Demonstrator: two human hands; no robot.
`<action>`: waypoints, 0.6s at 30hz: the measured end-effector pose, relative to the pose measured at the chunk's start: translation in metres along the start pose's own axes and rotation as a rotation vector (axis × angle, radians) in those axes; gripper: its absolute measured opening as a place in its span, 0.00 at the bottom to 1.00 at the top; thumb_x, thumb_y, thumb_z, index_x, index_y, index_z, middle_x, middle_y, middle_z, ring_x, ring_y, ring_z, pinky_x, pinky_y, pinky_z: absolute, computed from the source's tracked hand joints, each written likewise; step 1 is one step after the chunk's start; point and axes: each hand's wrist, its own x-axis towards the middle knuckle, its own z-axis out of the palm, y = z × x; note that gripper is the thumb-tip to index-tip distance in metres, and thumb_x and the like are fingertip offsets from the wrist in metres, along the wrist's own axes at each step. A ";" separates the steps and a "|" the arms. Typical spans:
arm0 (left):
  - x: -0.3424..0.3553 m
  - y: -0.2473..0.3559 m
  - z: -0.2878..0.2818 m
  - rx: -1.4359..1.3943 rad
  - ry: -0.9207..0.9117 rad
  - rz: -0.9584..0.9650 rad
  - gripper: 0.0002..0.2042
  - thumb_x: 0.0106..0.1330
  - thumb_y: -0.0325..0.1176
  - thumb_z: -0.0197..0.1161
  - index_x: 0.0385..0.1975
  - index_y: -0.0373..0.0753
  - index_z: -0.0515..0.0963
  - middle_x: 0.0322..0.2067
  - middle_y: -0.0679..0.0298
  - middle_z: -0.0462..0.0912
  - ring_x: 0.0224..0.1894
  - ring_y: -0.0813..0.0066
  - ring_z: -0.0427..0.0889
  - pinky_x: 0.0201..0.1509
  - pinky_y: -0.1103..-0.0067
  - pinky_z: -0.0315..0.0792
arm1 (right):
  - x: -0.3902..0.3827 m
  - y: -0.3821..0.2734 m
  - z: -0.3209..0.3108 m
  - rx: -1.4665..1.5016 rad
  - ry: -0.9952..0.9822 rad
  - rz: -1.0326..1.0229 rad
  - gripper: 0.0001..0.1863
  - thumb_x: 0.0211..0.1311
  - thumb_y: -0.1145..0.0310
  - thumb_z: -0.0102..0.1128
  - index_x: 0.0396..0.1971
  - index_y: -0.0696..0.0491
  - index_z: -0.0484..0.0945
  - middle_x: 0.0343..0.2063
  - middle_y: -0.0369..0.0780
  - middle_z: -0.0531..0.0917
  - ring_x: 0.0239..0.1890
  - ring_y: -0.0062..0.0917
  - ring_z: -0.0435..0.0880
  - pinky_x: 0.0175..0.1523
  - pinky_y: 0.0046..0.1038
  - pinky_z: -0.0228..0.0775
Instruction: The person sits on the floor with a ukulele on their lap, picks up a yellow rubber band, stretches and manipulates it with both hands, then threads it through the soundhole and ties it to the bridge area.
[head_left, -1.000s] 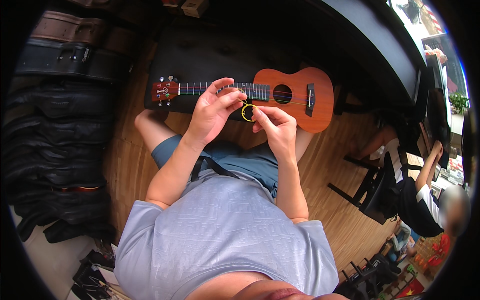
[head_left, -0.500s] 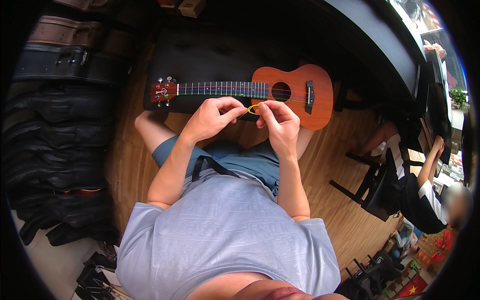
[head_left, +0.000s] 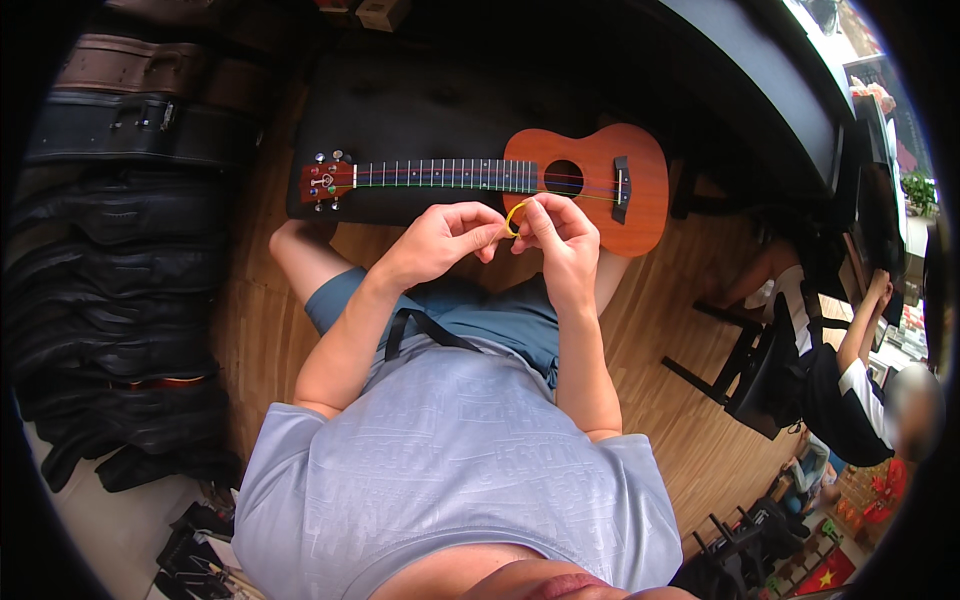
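Observation:
A small yellow coil, like wound string, is pinched between my right hand and my left hand, whose fingertips meet at its lower side. Both hands are closed, just below the neck of a brown wooden ukulele. The ukulele lies on a black padded bench, headstock to the left, body to the right, with coloured strings and shiny tuning pegs.
Stacked black and brown instrument cases line the left. A large black piano-like piece curves across the upper right. At the right a seated person in black and white reaches forward. Chairs stand at the lower right on wooden floor.
Since a second ago my left hand has lowered and turned its fingers inward to the coil. My right hand has risen slightly and turned the coil.

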 end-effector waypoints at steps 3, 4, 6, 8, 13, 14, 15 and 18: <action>-0.002 0.003 0.000 -0.001 -0.049 -0.029 0.10 0.72 0.32 0.61 0.44 0.31 0.80 0.33 0.65 0.82 0.35 0.83 0.80 0.42 0.83 0.75 | 0.001 0.001 0.001 0.052 0.002 0.019 0.10 0.68 0.69 0.62 0.42 0.61 0.80 0.26 0.36 0.82 0.24 0.18 0.81 0.31 0.19 0.75; -0.002 0.004 0.000 -0.013 -0.066 -0.032 0.10 0.72 0.31 0.61 0.44 0.31 0.79 0.34 0.65 0.83 0.35 0.82 0.80 0.42 0.83 0.76 | 0.001 0.001 0.002 0.052 0.005 0.020 0.10 0.68 0.69 0.62 0.41 0.60 0.80 0.26 0.36 0.82 0.24 0.18 0.81 0.31 0.19 0.75; 0.000 0.002 0.000 0.137 0.040 0.011 0.09 0.71 0.31 0.61 0.43 0.31 0.79 0.33 0.63 0.84 0.35 0.81 0.82 0.42 0.83 0.77 | 0.000 0.001 0.004 0.050 0.008 0.022 0.09 0.68 0.69 0.62 0.41 0.60 0.80 0.25 0.36 0.82 0.24 0.18 0.80 0.31 0.19 0.75; 0.003 0.001 0.003 0.250 0.175 0.052 0.09 0.71 0.31 0.61 0.42 0.31 0.78 0.32 0.62 0.85 0.35 0.81 0.83 0.42 0.82 0.77 | 0.000 0.001 0.006 0.044 0.004 0.022 0.09 0.68 0.70 0.62 0.41 0.61 0.80 0.25 0.36 0.82 0.23 0.17 0.80 0.30 0.19 0.74; 0.011 0.000 0.006 0.403 0.482 0.169 0.08 0.71 0.31 0.60 0.40 0.31 0.77 0.30 0.61 0.87 0.35 0.79 0.85 0.43 0.82 0.78 | -0.001 0.002 0.004 0.048 -0.072 0.103 0.10 0.68 0.69 0.62 0.40 0.61 0.79 0.25 0.37 0.82 0.22 0.17 0.79 0.28 0.18 0.73; 0.012 0.000 0.006 0.413 0.508 0.190 0.08 0.72 0.31 0.60 0.40 0.31 0.77 0.31 0.61 0.87 0.35 0.78 0.85 0.43 0.82 0.78 | -0.003 0.001 0.005 0.058 -0.082 0.129 0.10 0.68 0.69 0.62 0.40 0.61 0.79 0.25 0.37 0.82 0.21 0.17 0.79 0.28 0.18 0.73; 0.012 -0.004 0.003 0.370 0.501 0.221 0.08 0.72 0.31 0.59 0.42 0.33 0.76 0.33 0.60 0.87 0.38 0.76 0.85 0.45 0.81 0.78 | -0.004 0.001 0.005 0.068 -0.091 0.155 0.10 0.68 0.68 0.62 0.41 0.61 0.79 0.25 0.37 0.82 0.21 0.17 0.79 0.27 0.18 0.73; 0.013 -0.008 -0.002 0.077 0.451 0.269 0.07 0.73 0.30 0.57 0.45 0.35 0.75 0.38 0.59 0.86 0.41 0.73 0.85 0.46 0.79 0.79 | -0.003 0.003 0.004 0.127 -0.072 0.169 0.11 0.68 0.68 0.62 0.41 0.61 0.79 0.25 0.38 0.83 0.21 0.18 0.80 0.28 0.19 0.75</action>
